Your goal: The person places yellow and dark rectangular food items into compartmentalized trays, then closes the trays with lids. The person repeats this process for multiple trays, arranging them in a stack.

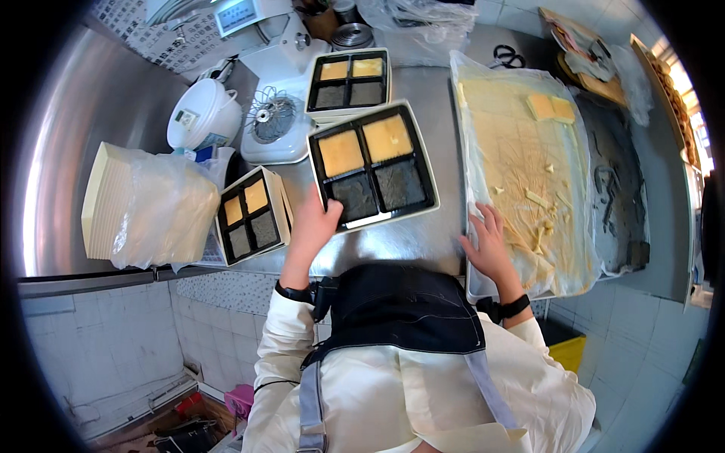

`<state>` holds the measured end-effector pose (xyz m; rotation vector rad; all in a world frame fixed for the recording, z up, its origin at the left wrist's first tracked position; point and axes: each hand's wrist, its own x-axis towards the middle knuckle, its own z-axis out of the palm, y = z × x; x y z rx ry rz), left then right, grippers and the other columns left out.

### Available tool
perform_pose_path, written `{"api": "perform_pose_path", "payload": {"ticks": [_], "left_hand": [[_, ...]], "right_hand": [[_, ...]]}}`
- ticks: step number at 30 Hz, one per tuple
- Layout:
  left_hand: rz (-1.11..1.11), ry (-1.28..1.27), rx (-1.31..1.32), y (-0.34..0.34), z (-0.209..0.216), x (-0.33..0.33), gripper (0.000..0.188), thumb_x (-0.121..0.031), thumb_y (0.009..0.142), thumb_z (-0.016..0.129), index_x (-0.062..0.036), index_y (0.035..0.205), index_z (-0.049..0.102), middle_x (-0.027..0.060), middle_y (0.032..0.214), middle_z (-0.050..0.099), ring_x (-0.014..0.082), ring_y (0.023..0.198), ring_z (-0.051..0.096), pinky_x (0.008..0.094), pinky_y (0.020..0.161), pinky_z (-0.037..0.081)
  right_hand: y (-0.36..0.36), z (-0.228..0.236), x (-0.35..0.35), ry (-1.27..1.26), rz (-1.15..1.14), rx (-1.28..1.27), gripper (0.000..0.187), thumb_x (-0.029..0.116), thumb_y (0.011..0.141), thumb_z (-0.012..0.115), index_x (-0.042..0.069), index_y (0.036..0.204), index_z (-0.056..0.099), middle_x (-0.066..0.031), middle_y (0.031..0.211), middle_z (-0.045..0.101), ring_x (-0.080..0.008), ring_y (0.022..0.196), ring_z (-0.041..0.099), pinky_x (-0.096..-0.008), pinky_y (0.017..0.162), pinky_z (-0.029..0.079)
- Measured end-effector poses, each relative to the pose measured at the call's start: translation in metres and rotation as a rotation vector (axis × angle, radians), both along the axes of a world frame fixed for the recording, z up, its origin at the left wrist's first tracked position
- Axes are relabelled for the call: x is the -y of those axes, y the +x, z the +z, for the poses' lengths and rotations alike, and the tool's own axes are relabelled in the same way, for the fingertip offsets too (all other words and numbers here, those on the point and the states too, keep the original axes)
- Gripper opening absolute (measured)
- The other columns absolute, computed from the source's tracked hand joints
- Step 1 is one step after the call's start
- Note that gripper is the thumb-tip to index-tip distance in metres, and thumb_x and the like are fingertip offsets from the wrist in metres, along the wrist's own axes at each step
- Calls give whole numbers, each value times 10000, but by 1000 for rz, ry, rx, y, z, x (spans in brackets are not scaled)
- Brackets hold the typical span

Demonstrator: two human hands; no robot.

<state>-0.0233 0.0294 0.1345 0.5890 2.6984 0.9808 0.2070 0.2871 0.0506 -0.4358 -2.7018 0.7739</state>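
Observation:
My left hand [311,223] grips the near left corner of a cream box with a black insert [368,151], thumb over the rim. The box is slightly tilted; its far two compartments hold yellow cake squares [341,154], its near two dark grey-black squares [402,183]. My right hand [489,245], fingers spread and holding nothing, is at the left edge of a large paper-lined baking tray [495,102]. Two yellow cake pieces [551,108] lie at the tray's far right, with crumbs and scraps [537,198] on the crumpled paper.
Similar filled boxes stand behind [348,82] and at left [250,214]. A plastic-wrapped stack of cream boxes [147,208], a white bucket [202,113] and a white mixer [276,60] with a wire whisk [270,115] fill the left. Scissors [508,57] and a dark tray [615,189] lie right.

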Motion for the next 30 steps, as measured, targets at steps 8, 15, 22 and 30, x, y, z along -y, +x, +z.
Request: {"api": "perform_pose_path", "payload": {"ticks": [8, 15, 22, 30], "left_hand": [[50, 45, -119, -132, 60, -48, 340, -262, 813, 510, 54, 936, 539, 226, 698, 629, 329, 562, 641, 412, 630, 519], [52, -317, -114, -201, 58, -83, 326, -256, 794, 545, 35, 932, 590, 213, 823, 661, 327, 708, 662, 425, 703, 527], [147, -438, -220, -231, 29, -83, 359, -278, 816, 552, -28, 1073, 568, 226, 1032, 632, 405, 967, 601, 470, 843, 480], [-103, 57, -477, -195, 73, -58, 288, -230, 846, 560, -62, 1080, 567, 200, 1074, 574, 375, 1022, 544, 427, 880, 441]], "right_hand": [[-17, 24, 14, -76, 65, -99, 269, 89, 743, 654, 42, 1003, 607, -167, 1247, 478, -395, 1215, 369, -453, 1016, 327], [-17, 16, -3, -131, 99, -222, 202, -49, 642, 572, 38, 597, 395, -105, 658, 405, -303, 670, 454, -389, 579, 375], [-4, 17, -23, -70, -37, -241, 190, -78, 633, 542, 22, 587, 387, -122, 625, 374, -295, 538, 436, -375, 481, 360], [-20, 35, -2, -134, 94, -177, 338, 56, 827, 595, 43, 555, 394, -136, 518, 415, -317, 445, 424, -389, 429, 330]]}}
